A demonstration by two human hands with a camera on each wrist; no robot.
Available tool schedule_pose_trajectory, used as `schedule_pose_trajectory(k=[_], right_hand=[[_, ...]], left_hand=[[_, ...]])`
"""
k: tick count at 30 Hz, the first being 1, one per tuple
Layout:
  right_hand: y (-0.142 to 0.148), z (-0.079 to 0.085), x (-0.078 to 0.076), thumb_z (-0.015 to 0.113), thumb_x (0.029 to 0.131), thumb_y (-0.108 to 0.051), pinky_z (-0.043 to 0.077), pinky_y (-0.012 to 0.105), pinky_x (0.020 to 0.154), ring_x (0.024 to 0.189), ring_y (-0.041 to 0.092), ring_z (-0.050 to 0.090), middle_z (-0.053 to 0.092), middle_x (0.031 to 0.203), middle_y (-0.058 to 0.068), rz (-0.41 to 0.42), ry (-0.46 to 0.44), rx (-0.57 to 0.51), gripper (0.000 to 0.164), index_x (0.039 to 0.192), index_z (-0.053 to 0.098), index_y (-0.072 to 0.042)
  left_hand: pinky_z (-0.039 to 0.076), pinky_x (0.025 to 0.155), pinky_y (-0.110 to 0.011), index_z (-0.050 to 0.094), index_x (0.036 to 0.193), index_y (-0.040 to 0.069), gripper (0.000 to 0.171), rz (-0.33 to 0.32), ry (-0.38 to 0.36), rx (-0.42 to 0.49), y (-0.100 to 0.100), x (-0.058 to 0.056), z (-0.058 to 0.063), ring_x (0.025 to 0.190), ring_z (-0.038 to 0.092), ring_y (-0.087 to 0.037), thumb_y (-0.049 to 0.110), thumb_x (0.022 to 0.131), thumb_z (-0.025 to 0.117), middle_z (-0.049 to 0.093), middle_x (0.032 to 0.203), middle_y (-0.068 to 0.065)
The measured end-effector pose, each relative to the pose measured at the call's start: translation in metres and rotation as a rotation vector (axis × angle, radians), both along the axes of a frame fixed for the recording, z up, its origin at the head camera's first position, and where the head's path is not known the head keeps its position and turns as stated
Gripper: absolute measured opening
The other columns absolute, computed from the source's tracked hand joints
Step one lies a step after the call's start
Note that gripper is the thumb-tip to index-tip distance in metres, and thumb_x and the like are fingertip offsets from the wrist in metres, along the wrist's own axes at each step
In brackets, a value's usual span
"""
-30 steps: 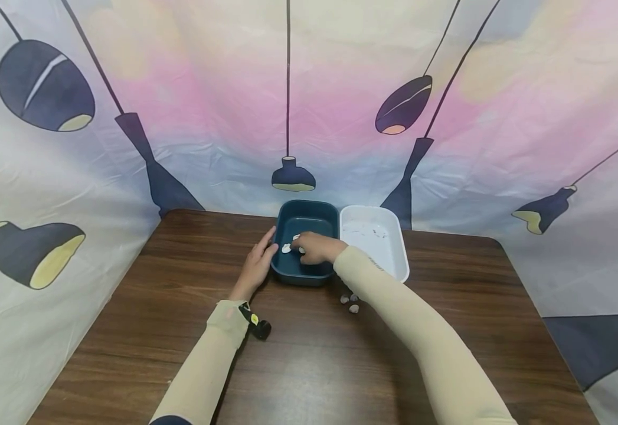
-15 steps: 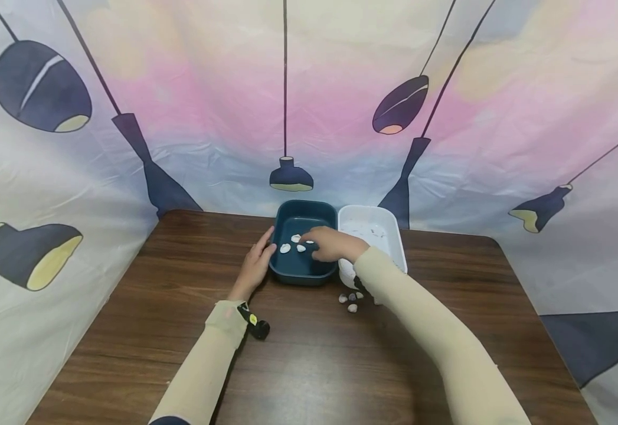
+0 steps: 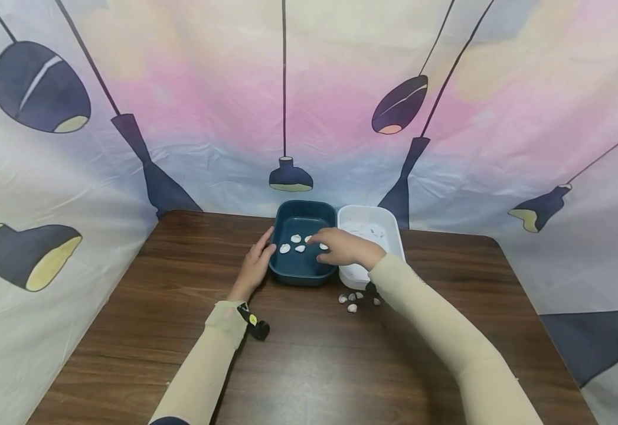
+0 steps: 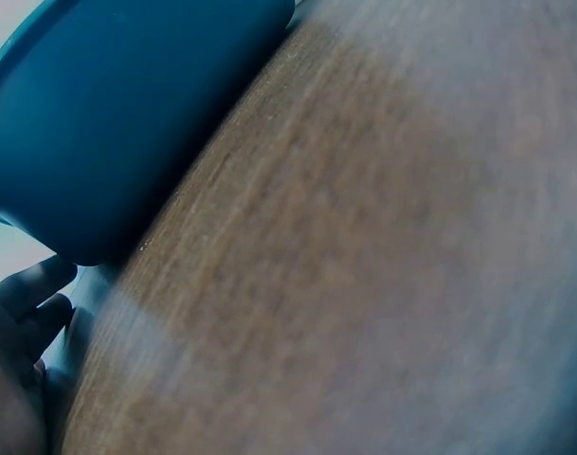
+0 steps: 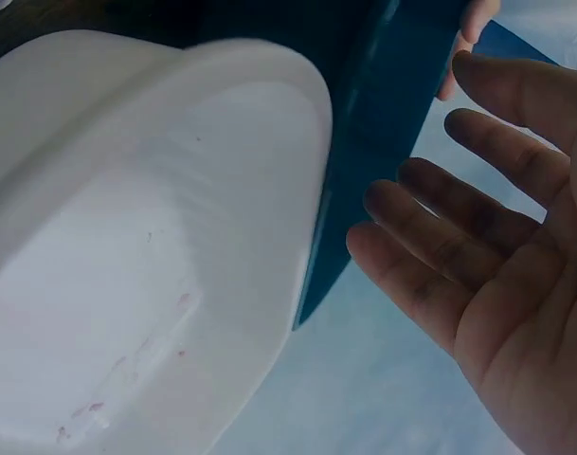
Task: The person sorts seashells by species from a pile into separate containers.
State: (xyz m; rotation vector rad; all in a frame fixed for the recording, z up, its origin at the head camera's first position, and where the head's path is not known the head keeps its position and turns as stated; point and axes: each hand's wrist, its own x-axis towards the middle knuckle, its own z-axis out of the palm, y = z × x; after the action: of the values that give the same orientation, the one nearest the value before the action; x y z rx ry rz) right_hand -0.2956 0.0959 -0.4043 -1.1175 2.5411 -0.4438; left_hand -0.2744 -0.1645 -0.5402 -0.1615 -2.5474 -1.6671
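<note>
In the head view my left hand (image 3: 255,265) rests along the left side of the teal tray (image 3: 300,278), fingers extended against its wall. Several small white pieces that look like seashells (image 3: 285,248) lie spread on that tray's floor. Above its right half is my right hand (image 3: 343,245), partly covering the shells below it. The right wrist view shows the right hand's fingers (image 5: 421,227) loosely spread, with nothing between them. Part of the left hand (image 4: 23,322) appears beside the teal tray's outer wall (image 4: 108,123) in the left wrist view.
A white tray (image 3: 367,213) stands right against the teal one, with small dark and reddish specks inside. In front of it, several small pale shells (image 3: 352,308) lie on the wooden table (image 3: 309,366). A printed cloth (image 3: 224,106) hangs behind the table.
My right hand has drawn back to the right across the teal tray, uncovering more of the white shells and the ones on the table. The left hand has stayed in place.
</note>
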Motion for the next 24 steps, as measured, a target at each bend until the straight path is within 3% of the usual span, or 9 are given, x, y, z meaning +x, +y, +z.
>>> schedule_pose_trajectory(k=[24], right_hand=[[0.029, 0.008, 0.040, 0.072, 0.101, -0.015, 0.050, 0.045, 0.108, 0.126, 0.030, 0.063, 0.069, 0.134, 0.015, -0.025, 0.124, -0.057, 0.037, 0.135, 0.070, -0.001]], left_hand=[[0.026, 0.119, -0.068, 0.034, 0.167, 0.028, 0.056, 0.007, -0.016, -0.006, 0.000, 0.000, 0.000, 0.148, 0.039, -0.041, 0.038, 0.113, 0.044, 0.044, 0.163, -0.018]])
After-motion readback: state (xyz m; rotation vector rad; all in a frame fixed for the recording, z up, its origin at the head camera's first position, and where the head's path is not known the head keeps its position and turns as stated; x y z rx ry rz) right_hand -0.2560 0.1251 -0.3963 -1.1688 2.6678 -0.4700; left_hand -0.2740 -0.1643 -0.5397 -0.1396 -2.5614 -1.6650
